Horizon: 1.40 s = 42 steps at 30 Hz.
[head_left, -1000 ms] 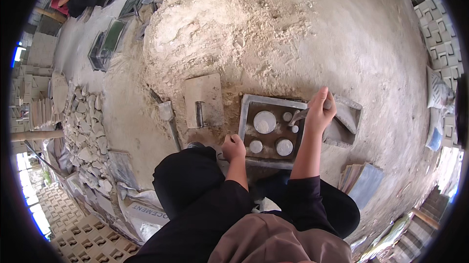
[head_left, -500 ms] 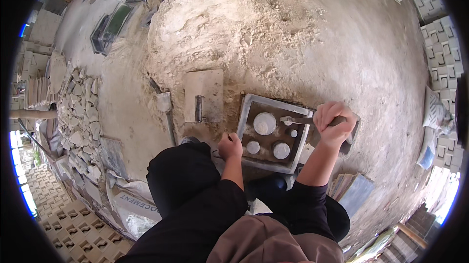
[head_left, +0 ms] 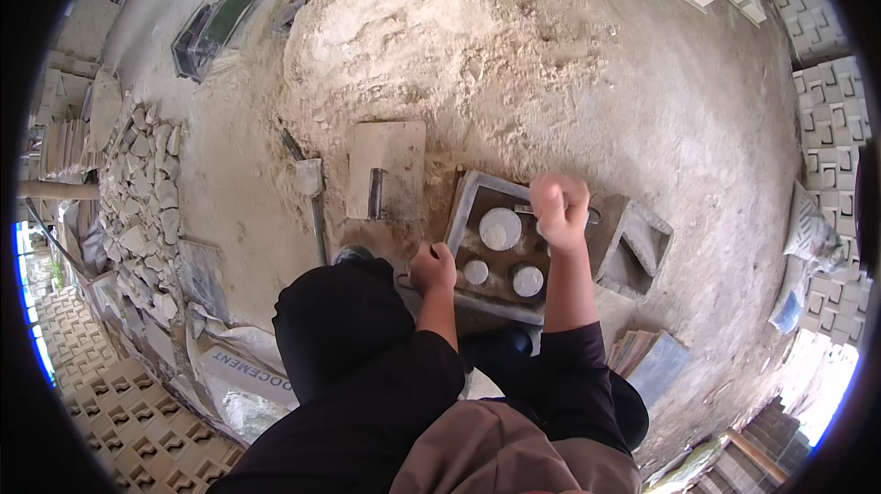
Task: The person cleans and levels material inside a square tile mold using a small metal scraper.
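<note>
A square grey metal-framed mould point(head_left: 456, 219) lies on the ground in front of me. Several white round discs of different sizes stand on its brown bed, including a large one point(head_left: 500, 229) powdered on top. My right hand point(head_left: 560, 210), blurred, is closed above the mould's right side. A short metal tool end point(head_left: 524, 210) sticks out left of it; the hand hides the rest. My left hand point(head_left: 431, 267) is a fist at the mould's near-left corner, beside a thin wire handle point(head_left: 404, 283). What lies inside that fist cannot be made out.
A grey open box point(head_left: 663, 242) holds a tilted slab right of the mould. To the left lie a flat board with a handle point(head_left: 399, 155) and a long-handled tool point(head_left: 317, 219). Beyond is a pale powder heap point(head_left: 385, 35); broken pieces point(head_left: 142, 191) are piled far left.
My right hand has moved left, from beside the mould to over it, with the tool; the grey box now shows more fully. My left hand stays by the mould's corner.
</note>
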Available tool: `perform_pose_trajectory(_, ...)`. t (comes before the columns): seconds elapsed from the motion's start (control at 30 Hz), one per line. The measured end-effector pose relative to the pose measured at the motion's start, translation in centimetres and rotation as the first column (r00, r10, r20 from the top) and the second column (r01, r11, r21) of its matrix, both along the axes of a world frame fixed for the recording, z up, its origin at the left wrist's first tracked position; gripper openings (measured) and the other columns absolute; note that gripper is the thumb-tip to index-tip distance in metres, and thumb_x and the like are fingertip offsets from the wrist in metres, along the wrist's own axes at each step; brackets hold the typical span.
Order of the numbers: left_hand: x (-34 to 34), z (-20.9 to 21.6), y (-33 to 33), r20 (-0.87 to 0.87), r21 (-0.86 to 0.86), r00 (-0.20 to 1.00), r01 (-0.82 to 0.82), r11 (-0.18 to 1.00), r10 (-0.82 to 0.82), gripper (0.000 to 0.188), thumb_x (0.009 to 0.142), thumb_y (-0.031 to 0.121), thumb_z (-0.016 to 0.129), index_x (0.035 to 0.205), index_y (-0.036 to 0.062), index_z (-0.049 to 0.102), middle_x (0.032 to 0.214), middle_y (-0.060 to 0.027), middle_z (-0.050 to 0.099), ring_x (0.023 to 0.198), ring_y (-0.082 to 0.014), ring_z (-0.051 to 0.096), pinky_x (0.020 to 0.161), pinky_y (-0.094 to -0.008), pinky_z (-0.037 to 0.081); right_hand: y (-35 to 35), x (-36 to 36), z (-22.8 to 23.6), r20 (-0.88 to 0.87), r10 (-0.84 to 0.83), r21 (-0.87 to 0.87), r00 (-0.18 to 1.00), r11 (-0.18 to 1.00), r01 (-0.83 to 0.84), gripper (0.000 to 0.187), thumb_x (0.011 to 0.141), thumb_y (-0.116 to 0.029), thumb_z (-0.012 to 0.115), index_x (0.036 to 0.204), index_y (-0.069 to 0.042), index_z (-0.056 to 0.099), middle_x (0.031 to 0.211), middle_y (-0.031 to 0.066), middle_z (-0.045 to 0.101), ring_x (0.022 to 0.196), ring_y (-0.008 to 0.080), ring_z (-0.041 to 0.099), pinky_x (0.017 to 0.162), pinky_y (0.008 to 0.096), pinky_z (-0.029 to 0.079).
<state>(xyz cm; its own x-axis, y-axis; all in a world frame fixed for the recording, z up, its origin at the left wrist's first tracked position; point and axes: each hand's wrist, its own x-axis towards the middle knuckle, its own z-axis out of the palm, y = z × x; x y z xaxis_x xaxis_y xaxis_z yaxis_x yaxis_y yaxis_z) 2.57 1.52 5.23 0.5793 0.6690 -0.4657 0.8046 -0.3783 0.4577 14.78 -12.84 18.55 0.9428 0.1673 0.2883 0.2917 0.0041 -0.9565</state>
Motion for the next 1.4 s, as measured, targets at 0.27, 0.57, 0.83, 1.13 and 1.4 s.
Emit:
perform_pose_trajectory(0.27, 0.1, -0.6, 0.0, 0.016, 0.038, 1.0, 0.018, 0.999, -0.019, 0.03, 0.077, 0.031, 0.041, 0.075, 0.0054, 0.057, 0.074, -0.0198, 0.06, 0.073, -0.0397, 0.058, 0.069, -0.0502, 0.043, -0.5, -1.1, 0.0, 0.008, -0.103, 0.368, 0.995, 0.925, 0.093, 0.043, 0.09, -0.018, 0.038, 0.049, -0.007, 0.032, 0.046, 0.0011, 0.034, 0.036, 0.0086, 0.028, 0.033, 0.0223, 0.022)
perform_pose_trajectory(0.57, 0.4, -0.5, 0.2, 0.004, 0.045, 1.0, 0.023, 0.999, -0.023, 0.031, 0.078, 0.033, 0.042, 0.076, 0.0057, 0.058, 0.075, -0.0191, 0.061, 0.073, -0.0392, 0.058, 0.069, -0.0494, 0.044, 2.3, -4.1, -0.9, 0.323, -0.18, 0.246, 0.929, 0.964, 0.101, 0.037, 0.08, -0.015, 0.048, 0.048, -0.004, 0.035, 0.044, 0.0024, 0.036, 0.036, 0.0117, 0.033, 0.033, 0.0241, 0.025)
perform_pose_trajectory(0.83, 0.4, 0.4, 0.1, -0.027, 0.026, 1.0, 0.014, 1.0, -0.013, 0.032, 0.078, 0.033, 0.042, 0.077, 0.0061, 0.059, 0.076, -0.0188, 0.061, 0.074, -0.0382, 0.058, 0.069, -0.049, 0.044, 4.3, -3.2, -1.9, 0.318, -0.175, 0.304, 0.932, 0.95, 0.074, 0.043, 0.082, -0.022, 0.05, 0.046, -0.005, 0.034, 0.041, 0.0005, 0.034, 0.035, 0.0113, 0.034, 0.033, 0.0231, 0.026)
perform_pose_trajectory(1.13, 0.2, 0.3, 0.1, -0.009, 0.001, 1.0, 0.014, 1.0, -0.014, 0.03, 0.078, 0.032, 0.043, 0.075, 0.0066, 0.059, 0.075, -0.0179, 0.061, 0.073, -0.0375, 0.058, 0.07, -0.0477, 0.043, 4.8, -1.7, -1.4, 0.248, -0.145, 0.351, 0.958, 0.935, 0.051, 0.036, 0.083, -0.012, 0.042, 0.049, -0.003, 0.036, 0.044, 0.0019, 0.036, 0.037, 0.0103, 0.033, 0.036, 0.024, 0.022)
perform_pose_trajectory(1.4, -0.1, 0.6, 0.5, -0.037, -0.025, 0.999, 0.009, 1.0, -0.01, 0.031, 0.078, 0.032, 0.043, 0.078, 0.0055, 0.059, 0.077, -0.0198, 0.061, 0.077, -0.0398, 0.057, 0.07, -0.049, 0.043, 4.0, -1.9, -0.9, 0.16, -0.063, 0.346, 0.985, 0.938, 0.003, 0.043, 0.085, -0.017, 0.045, 0.046, -0.003, 0.031, 0.043, 0.0016, 0.033, 0.037, 0.0104, 0.031, 0.036, 0.0248, 0.019)
